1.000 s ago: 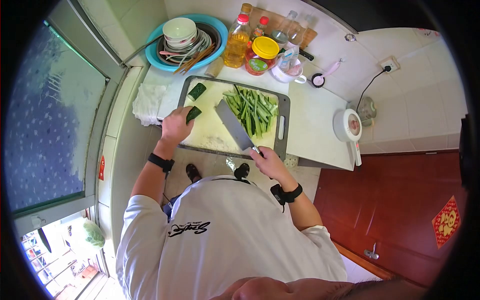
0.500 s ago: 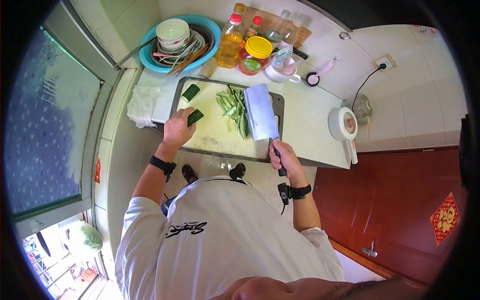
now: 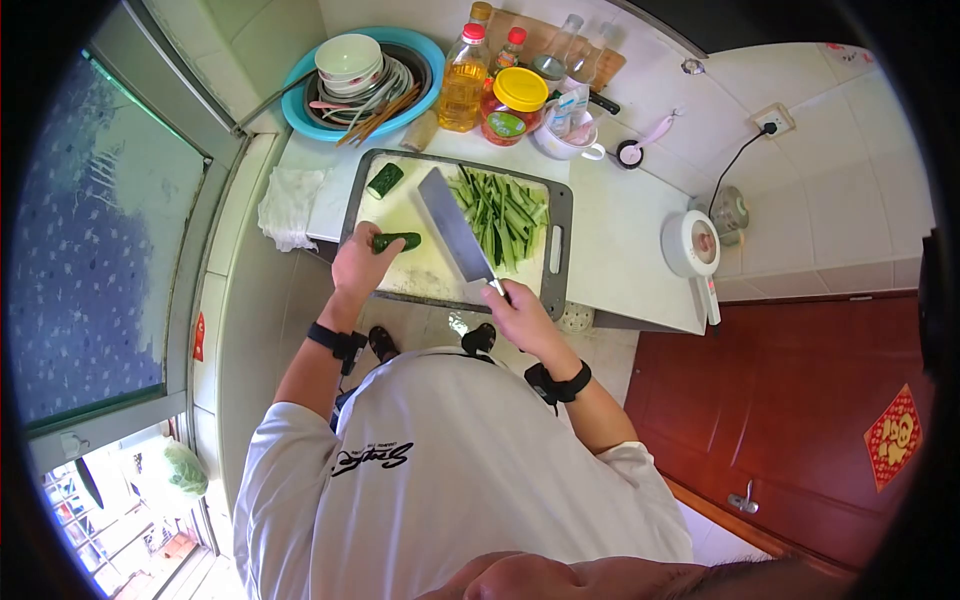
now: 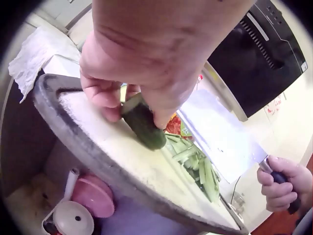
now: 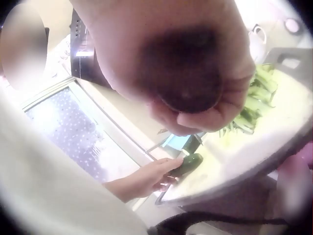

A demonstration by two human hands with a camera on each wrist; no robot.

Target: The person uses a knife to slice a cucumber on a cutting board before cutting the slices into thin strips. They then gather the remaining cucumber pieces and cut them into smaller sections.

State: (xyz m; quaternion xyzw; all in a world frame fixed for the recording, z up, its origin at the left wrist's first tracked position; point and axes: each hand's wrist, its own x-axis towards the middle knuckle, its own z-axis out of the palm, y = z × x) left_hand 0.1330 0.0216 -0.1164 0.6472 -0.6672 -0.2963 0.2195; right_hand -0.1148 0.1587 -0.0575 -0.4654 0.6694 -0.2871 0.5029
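Observation:
My left hand (image 3: 362, 265) pinches a short dark-green cucumber piece (image 3: 400, 242) close over the left part of the cutting board (image 3: 420, 277). In the left wrist view the piece's cut end (image 4: 131, 102) faces the fingers. Behind it, a second cucumber piece (image 3: 385, 180) lies near the board's far left corner. My right hand (image 3: 525, 318) grips the black handle of a cleaver (image 3: 455, 230), its broad blade slanting across the board. Right of the blade spreads a pile of cucumber strips (image 3: 508, 215). In the right wrist view, the handle's dark butt end (image 5: 193, 93) shows in the fist.
Along the back stand a blue basin (image 3: 297, 110) of dishes, an oil bottle (image 3: 462, 95), a yellow-lidded jar (image 3: 518, 92) and a white cup (image 3: 560, 145). A white cloth (image 3: 288, 210) hangs over the left counter edge. A white pot (image 3: 690, 245) sits at right.
The cleaver swung right over the strips with its blade face turned up, then came back to their left. The cucumber piece in my left hand has turned sideways and moved slightly right.

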